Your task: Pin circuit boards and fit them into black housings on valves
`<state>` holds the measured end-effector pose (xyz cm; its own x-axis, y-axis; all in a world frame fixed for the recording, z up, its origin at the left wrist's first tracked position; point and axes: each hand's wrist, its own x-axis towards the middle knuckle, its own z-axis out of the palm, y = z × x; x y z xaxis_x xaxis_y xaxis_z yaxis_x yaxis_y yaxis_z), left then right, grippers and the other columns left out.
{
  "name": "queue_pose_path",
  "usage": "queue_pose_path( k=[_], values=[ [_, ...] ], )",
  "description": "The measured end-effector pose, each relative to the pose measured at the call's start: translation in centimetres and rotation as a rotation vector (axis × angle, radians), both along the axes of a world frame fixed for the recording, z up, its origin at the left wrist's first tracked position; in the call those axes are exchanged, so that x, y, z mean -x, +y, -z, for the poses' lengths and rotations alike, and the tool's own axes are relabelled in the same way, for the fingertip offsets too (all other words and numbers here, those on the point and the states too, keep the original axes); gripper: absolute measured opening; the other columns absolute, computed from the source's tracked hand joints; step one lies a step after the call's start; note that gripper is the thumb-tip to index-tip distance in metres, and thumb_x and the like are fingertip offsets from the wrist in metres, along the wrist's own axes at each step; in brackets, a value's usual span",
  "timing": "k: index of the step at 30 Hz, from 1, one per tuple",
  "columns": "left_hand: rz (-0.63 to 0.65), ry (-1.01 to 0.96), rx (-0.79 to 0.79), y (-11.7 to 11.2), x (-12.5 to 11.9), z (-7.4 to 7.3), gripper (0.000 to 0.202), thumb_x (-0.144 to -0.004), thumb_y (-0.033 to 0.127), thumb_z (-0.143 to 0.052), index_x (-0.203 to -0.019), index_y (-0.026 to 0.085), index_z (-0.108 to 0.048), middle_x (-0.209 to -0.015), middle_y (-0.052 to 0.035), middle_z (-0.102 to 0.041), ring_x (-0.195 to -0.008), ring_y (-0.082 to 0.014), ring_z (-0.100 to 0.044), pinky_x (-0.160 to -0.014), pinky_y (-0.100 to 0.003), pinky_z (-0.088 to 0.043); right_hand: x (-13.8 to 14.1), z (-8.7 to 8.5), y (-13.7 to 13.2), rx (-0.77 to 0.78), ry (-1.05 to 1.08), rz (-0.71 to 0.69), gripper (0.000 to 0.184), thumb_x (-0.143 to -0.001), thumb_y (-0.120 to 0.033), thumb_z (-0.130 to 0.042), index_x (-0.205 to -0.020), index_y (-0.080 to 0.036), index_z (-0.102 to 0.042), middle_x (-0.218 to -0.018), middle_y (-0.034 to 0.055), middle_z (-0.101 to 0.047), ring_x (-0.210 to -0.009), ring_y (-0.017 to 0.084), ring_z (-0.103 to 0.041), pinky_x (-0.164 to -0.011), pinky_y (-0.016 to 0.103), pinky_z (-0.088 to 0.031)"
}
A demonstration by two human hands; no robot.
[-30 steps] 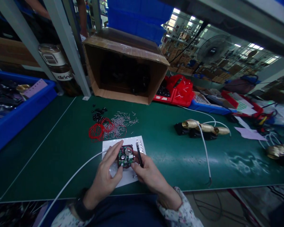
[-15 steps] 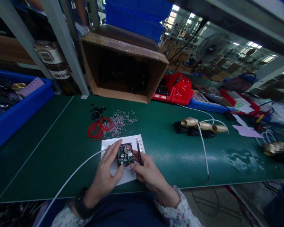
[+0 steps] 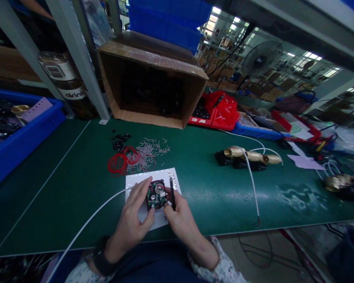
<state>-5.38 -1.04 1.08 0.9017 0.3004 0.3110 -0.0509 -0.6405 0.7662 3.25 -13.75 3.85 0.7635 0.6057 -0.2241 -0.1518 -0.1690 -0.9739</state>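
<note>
Both hands are low at the near edge of the green mat [image 3: 224, 188], working over a white sheet of paper [image 3: 135, 181]. The left hand [image 3: 132, 226] has thumb and fingers pinched on the left side of a small round circuit board [image 3: 156, 195], holding it just above the sheet. The board shows a silver disc near its top and green patches below. The right hand [image 3: 179, 218] comes in from the other side, clamped on a thin black tool [image 3: 172, 192] that stands nearly upright against the board's right edge, its tip pointing away from the person. Whether the tool's tip touches the board, I cannot tell.

A white cable [image 3: 97, 214] runs from under the left hand toward the lower left. Just beyond the sheet lie red wire coils [image 3: 119, 163], a scatter of small metal pins [image 3: 152, 151] and a few black bits [image 3: 119, 140]. Behind those sits an open cardboard box [image 3: 153, 70] on its side. A blue bin [image 3: 23, 131] stands at far left. Off to the right, well apart from the hands, gold cylinders [image 3: 249, 156] rest on black bases with another white cable looped over them
</note>
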Motion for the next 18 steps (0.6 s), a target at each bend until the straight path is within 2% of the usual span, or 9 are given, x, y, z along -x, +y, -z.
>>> queue_pose_path(
  k=[2, 4, 7, 10, 12, 14, 16, 17, 18],
  values=[
    [-0.008, 0.008, -0.024, 0.1, 0.2, 0.1, 0.061, -0.09, 0.025, -0.045, -0.146, 0.025, -0.02, -0.146, -0.0086, -0.037, -0.135, -0.0272, -0.032, -0.115, -0.052, -0.023, -0.3, 0.1, -0.2, -0.009, 0.031, -0.002, 0.048, -0.071, -0.018, -0.051, -0.119, -0.013, -0.056, -0.11, 0.0089, -0.064, -0.1, 0.023, -0.058, -0.095, 0.036, -0.043],
    [-0.017, 0.039, -0.05, 0.3, 0.4, 0.3, 0.061, -0.091, 0.027, -0.044, -0.146, 0.025, -0.019, -0.146, -0.0082, -0.037, -0.136, -0.0274, -0.032, -0.114, -0.051, -0.026, -1.1, 0.3, -0.5, -0.025, 0.062, -0.079, 0.045, -0.074, -0.021, -0.054, -0.118, -0.014, -0.057, -0.106, 0.0079, -0.065, -0.098, 0.022, -0.058, -0.092, 0.035, -0.044],
    [-0.032, 0.112, -0.121, 0.9, 0.5, 0.8, 0.065, -0.09, 0.031, -0.047, -0.147, 0.027, -0.016, -0.146, -0.0079, -0.038, -0.134, -0.0281, -0.036, -0.108, -0.049, -0.035, -2.5, 0.6, -0.9, -0.026, 0.152, -0.241, 0.046, -0.076, -0.03, -0.061, -0.119, -0.014, -0.057, -0.09, 0.0049, -0.064, -0.078, 0.018, -0.058, -0.073, 0.029, -0.047],
    [-0.059, 0.109, -0.178, 1.6, 0.0, 1.5, 0.071, -0.087, 0.034, -0.053, -0.147, 0.03, -0.015, -0.145, -0.0072, -0.041, -0.129, -0.0286, -0.043, -0.101, -0.047, -0.044, -3.5, 0.6, -0.9, -0.038, 0.172, -0.283, 0.05, -0.075, -0.041, -0.065, -0.116, -0.014, -0.058, -0.081, 0.0031, -0.061, -0.067, 0.015, -0.054, -0.062, 0.025, -0.043],
    [-0.075, 0.077, -0.184, 1.9, -0.3, 1.8, 0.074, -0.085, 0.036, -0.058, -0.146, 0.033, -0.016, -0.143, -0.0063, -0.044, -0.127, -0.0292, -0.046, -0.099, -0.047, -0.046, -4.1, 0.1, -1.0, -0.044, 0.096, -0.302, 0.047, -0.077, -0.045, -0.064, -0.111, -0.014, -0.061, -0.08, 0.0035, -0.062, -0.072, 0.017, -0.056, -0.066, 0.026, -0.044],
    [-0.085, 0.057, -0.149, 2.0, -0.5, 2.1, 0.077, -0.083, 0.037, -0.062, -0.145, 0.035, -0.018, -0.141, -0.0058, -0.046, -0.125, -0.0299, -0.049, -0.098, -0.048, -0.047, -5.6, -0.9, -1.1, -0.003, -0.019, -0.445, 0.038, -0.081, -0.044, -0.061, -0.105, -0.014, -0.064, -0.079, 0.004, -0.064, -0.077, 0.018, -0.058, -0.071, 0.027, -0.045],
    [-0.092, 0.046, -0.082, 1.9, -0.5, 2.6, 0.078, -0.08, 0.033, -0.065, -0.144, 0.036, -0.021, -0.139, -0.006, -0.048, -0.123, -0.0306, -0.05, -0.096, -0.046, -0.05, -8.3, -2.3, -0.6, 0.105, -0.143, -0.61, 0.032, -0.087, -0.041, -0.055, -0.1, -0.014, -0.066, -0.079, 0.0045, -0.067, -0.071, 0.017, -0.059, -0.068, 0.027, -0.046],
    [-0.101, 0.04, -0.048, 1.7, -0.4, 2.9, 0.078, -0.078, 0.03, -0.065, -0.143, 0.036, -0.024, -0.139, -0.0063, -0.048, -0.123, -0.0314, -0.05, -0.094, -0.046, -0.052, -10.1, -2.8, 0.2, 0.188, -0.232, -0.639, 0.032, -0.09, -0.04, -0.05, -0.1, -0.014, -0.066, -0.078, 0.0047, -0.068, -0.064, 0.016, -0.058, -0.064, 0.027, -0.047],
    [-0.113, 0.037, -0.018, 1.6, -0.4, 3.4, 0.079, -0.076, 0.026, -0.066, -0.143, 0.036, -0.025, -0.139, -0.0068, -0.048, -0.124, -0.0328, -0.049, -0.093, -0.046, -0.054, -12.1, -3.3, 1.3, 0.285, -0.336, -0.587, 0.035, -0.094, -0.04, -0.043, -0.103, -0.014, -0.065, -0.079, 0.005, -0.068, -0.057, 0.014, -0.056, -0.058, 0.026, -0.046]
  ],
)
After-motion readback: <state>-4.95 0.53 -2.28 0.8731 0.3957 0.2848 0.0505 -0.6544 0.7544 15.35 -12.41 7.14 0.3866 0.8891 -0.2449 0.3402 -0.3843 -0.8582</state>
